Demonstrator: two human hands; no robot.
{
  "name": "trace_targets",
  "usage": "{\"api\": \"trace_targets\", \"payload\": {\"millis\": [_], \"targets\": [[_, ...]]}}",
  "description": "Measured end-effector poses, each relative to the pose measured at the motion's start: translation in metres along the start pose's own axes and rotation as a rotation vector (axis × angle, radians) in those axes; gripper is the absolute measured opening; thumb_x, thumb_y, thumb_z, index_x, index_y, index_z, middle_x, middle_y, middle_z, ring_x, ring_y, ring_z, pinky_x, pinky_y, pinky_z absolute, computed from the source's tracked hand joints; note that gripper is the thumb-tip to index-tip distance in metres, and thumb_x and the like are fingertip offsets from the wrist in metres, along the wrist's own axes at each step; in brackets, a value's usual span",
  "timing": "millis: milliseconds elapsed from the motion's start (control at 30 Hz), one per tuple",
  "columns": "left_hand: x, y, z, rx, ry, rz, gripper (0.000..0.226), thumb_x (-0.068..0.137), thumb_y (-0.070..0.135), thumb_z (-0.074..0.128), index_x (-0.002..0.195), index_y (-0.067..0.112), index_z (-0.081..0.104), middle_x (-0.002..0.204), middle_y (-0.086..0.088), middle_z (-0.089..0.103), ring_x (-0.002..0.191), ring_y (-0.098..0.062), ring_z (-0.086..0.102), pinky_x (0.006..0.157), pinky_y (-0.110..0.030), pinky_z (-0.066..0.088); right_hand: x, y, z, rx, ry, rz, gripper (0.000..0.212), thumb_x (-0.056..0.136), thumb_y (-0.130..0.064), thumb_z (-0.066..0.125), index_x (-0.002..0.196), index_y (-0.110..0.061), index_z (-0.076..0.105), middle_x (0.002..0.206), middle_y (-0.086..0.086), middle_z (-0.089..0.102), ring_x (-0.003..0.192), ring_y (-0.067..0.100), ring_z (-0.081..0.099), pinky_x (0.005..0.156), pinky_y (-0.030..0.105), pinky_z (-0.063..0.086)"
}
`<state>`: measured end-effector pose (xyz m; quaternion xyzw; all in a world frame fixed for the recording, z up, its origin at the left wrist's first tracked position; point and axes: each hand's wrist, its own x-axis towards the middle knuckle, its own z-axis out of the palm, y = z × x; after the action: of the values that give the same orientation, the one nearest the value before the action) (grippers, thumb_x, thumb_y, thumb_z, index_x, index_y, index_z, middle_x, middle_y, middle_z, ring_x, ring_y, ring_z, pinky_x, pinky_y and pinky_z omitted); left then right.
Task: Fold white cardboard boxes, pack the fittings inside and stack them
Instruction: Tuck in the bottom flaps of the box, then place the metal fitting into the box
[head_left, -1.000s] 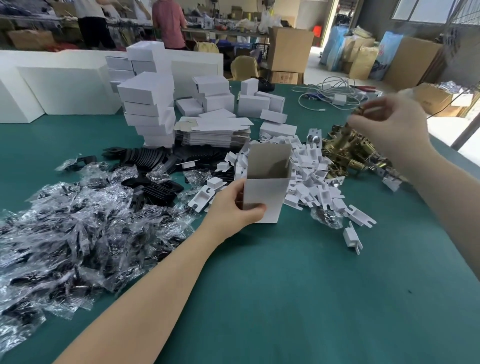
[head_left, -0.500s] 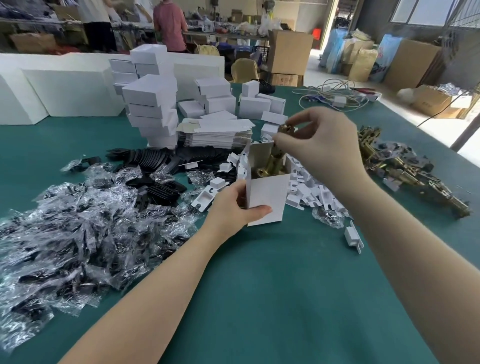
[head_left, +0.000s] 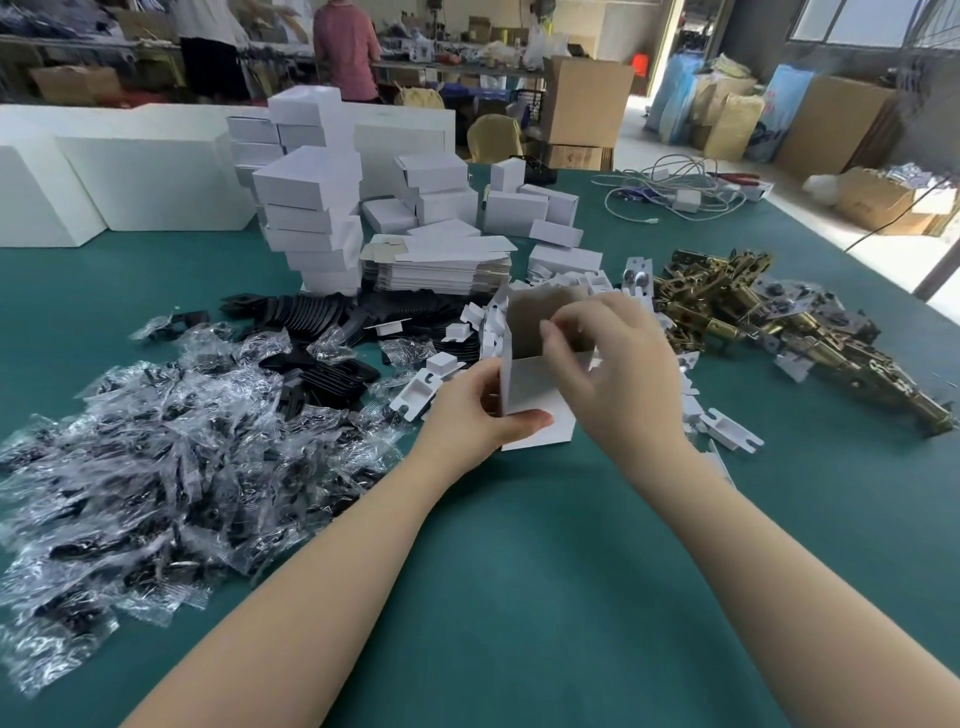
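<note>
1. the white box (head_left: 537, 387) stands upright on the green worktop (head_left: 519, 571), open end up, brown inside showing, between the two hands.
2. the left hand (head_left: 475, 410) grips its near left corner, thumb lying across the front face, fingers wrapped behind.
3. the right hand (head_left: 615, 364) sits at the open top with fingers curled over the rim; whether they pinch a fitting or a flap i cannot tell.
4. the brass fittings (head_left: 769, 322) lie heaped just right of the box; the finished stack (head_left: 311, 218) rises behind, flat blanks (head_left: 441, 265) beside it.
5. judged step: seating the fitting inside. to do it well, keep the left grip firm so the box stays square, let the part drop fully below the rim, then clear the fingers before folding the flaps.
</note>
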<state>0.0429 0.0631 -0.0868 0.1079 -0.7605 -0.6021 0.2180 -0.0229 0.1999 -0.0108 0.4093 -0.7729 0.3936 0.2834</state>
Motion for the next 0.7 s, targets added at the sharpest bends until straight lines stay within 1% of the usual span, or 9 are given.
{"api": "trace_targets", "payload": {"millis": [67,133,167,233,300,367,400,533,700], "targets": [[0.000,0.001,-0.001,-0.011,-0.016,-0.011,0.045,0.065,0.027,0.085,0.106,0.029,0.068,0.095,0.011,0.073,0.085,-0.008,0.069,0.066,-0.019,0.051,0.000,0.009,-0.004,0.172,0.124,0.126,0.015,0.095,-0.024,0.061,0.083,-0.016,0.067,0.082,-0.008,0.058,0.078,0.012,0.050,0.070,0.014,0.037],[0.000,0.001,-0.002,-0.025,-0.030,-0.023,0.046,0.066,0.024,0.084,0.109,0.027,0.067,0.097,0.011,0.074,0.085,-0.007,0.070,0.066,-0.018,0.050,0.005,0.027,-0.008,0.228,0.135,0.329,0.023,0.100,-0.029,0.053,0.082,-0.021,0.066,0.075,-0.013,0.059,0.069,0.008,0.051,0.063,0.013,0.035],[0.001,0.001,-0.003,-0.032,-0.043,-0.027,0.046,0.067,0.022,0.084,0.111,0.025,0.067,0.098,0.010,0.074,0.087,-0.007,0.070,0.067,-0.017,0.050,0.008,0.039,-0.010,0.218,0.083,0.431,0.025,0.101,-0.029,0.048,0.087,-0.023,0.068,0.073,-0.012,0.062,0.061,0.004,0.051,0.057,0.014,0.036],[0.001,0.000,-0.004,-0.048,-0.072,-0.035,0.047,0.070,0.019,0.083,0.114,0.024,0.067,0.103,0.008,0.074,0.092,-0.009,0.070,0.071,-0.017,0.051,0.010,0.067,-0.017,0.089,-0.113,0.574,0.027,0.101,-0.027,0.044,0.113,-0.021,0.067,0.076,-0.011,0.064,0.052,0.000,0.052,0.050,0.016,0.037],[0.002,0.000,-0.004,-0.057,-0.085,-0.043,0.047,0.070,0.021,0.083,0.115,0.025,0.067,0.105,0.009,0.074,0.096,-0.010,0.070,0.075,-0.019,0.051,0.012,0.094,-0.027,-0.142,-0.394,0.610,0.039,0.097,-0.036,0.051,0.131,-0.016,0.058,0.094,-0.003,0.067,0.067,0.006,0.058,0.062,0.025,0.046],[0.003,-0.001,-0.003,-0.073,-0.078,-0.052,0.049,0.067,0.024,0.083,0.114,0.026,0.067,0.105,0.009,0.074,0.097,-0.010,0.070,0.078,-0.021,0.053,0.012,0.107,-0.034,-0.296,-0.624,0.624,0.048,0.090,-0.046,0.061,0.128,-0.016,0.059,0.109,0.005,0.067,0.083,0.019,0.061,0.073,0.032,0.048],[0.003,-0.001,-0.003,-0.078,-0.073,-0.054,0.050,0.066,0.025,0.083,0.113,0.025,0.067,0.105,0.009,0.074,0.097,-0.010,0.070,0.079,-0.023,0.053,0.011,0.110,-0.034,-0.325,-0.672,0.629,0.047,0.088,-0.045,0.065,0.125,-0.017,0.060,0.109,0.006,0.067,0.087,0.022,0.061,0.074,0.033,0.049],[0.004,-0.002,-0.003,-0.089,-0.073,-0.059,0.052,0.064,0.026,0.083,0.113,0.025,0.067,0.105,0.009,0.074,0.097,-0.010,0.070,0.080,-0.024,0.054,0.003,0.109,-0.029,-0.361,-0.603,0.580,0.037,0.087,-0.032,0.067,0.120,-0.019,0.061,0.107,0.006,0.067,0.091,0.027,0.062,0.076,0.036,0.053],[0.003,-0.002,-0.003,-0.095,-0.074,-0.058,0.051,0.064,0.025,0.083,0.112,0.026,0.066,0.106,0.008,0.074,0.098,-0.012,0.070,0.085,-0.029,0.056,0.004,0.106,-0.028,-0.349,-0.605,0.597,0.043,0.083,-0.026,0.069,0.124,-0.019,0.058,0.104,0.007,0.065,0.092,0.028,0.061,0.072,0.034,0.049]]}}
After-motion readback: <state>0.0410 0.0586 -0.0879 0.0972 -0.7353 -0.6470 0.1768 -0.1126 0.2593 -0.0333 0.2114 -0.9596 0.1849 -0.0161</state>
